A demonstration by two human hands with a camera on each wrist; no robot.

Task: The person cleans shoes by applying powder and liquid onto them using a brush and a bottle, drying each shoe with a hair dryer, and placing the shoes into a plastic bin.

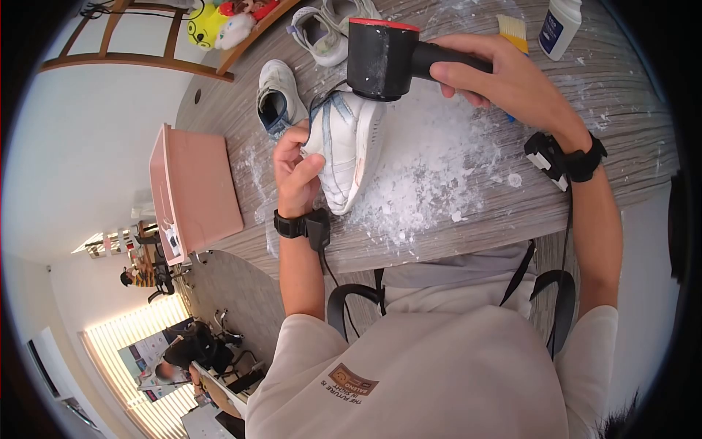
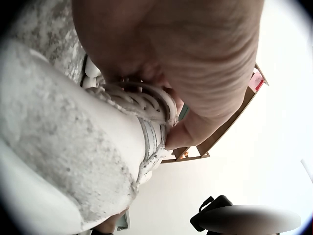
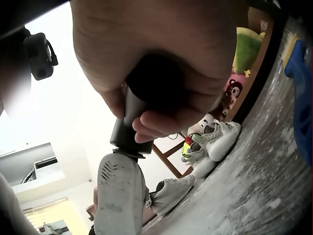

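A white shoe with grey-blue stripes (image 1: 344, 146) is gripped by the left hand (image 1: 298, 172), thumb on its side and fingers at the opening. In the left wrist view its smudged side (image 2: 73, 132) fills the lower left, with the left hand (image 2: 181, 54) above. The right hand (image 1: 508, 80) holds a black handheld device with a red rim (image 1: 382, 62) by its handle. The device's wide end meets or nearly meets the shoe; contact is unclear. In the right wrist view the shoe's sole (image 3: 120, 196) faces the camera below the device (image 3: 129, 127) and right hand (image 3: 156, 63).
White residue (image 1: 439, 168) covers part of the wooden table. Another shoe (image 1: 279, 95) and a pair (image 1: 320, 36) stand at the back left, near a pink bin (image 1: 197, 190). A brush (image 1: 513, 33) and white bottle (image 1: 560, 28) are at the back right.
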